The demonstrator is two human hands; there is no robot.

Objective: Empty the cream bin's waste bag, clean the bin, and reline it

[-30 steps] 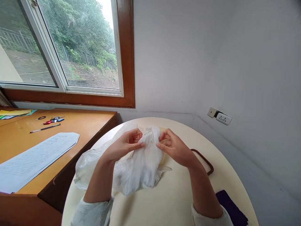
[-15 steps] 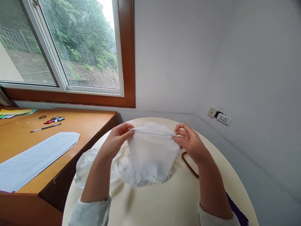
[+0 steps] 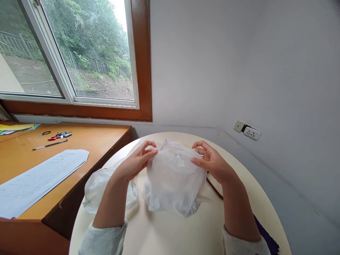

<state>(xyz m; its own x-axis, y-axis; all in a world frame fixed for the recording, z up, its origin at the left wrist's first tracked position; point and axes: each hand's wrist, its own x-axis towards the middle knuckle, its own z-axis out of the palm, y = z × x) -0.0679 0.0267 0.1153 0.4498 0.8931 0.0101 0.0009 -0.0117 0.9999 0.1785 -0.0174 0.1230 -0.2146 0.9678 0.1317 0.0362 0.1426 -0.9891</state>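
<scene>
A crumpled, translucent white plastic bag is between my two hands over the round table. Its upper part is gathered into wrinkles, and its contents, if any, cannot be made out. My left hand has its thumb and bent index finger at the bag's upper left edge. At the upper right edge, my right hand has its thumb against the plastic and its other fingers curled. A second clear plastic bag lies on the table's left side, partly behind my left forearm.
A brown strap-like loop lies beside my right wrist. Dark purple cloth is by my right sleeve. The wooden desk at left holds paper sheets, a pen and keys. A wall socket is at right.
The bag's top edge, stretched straight between my hands before, is now slack and bunched. My hands have come slightly closer together, and the bag's lower part has shifted right.
</scene>
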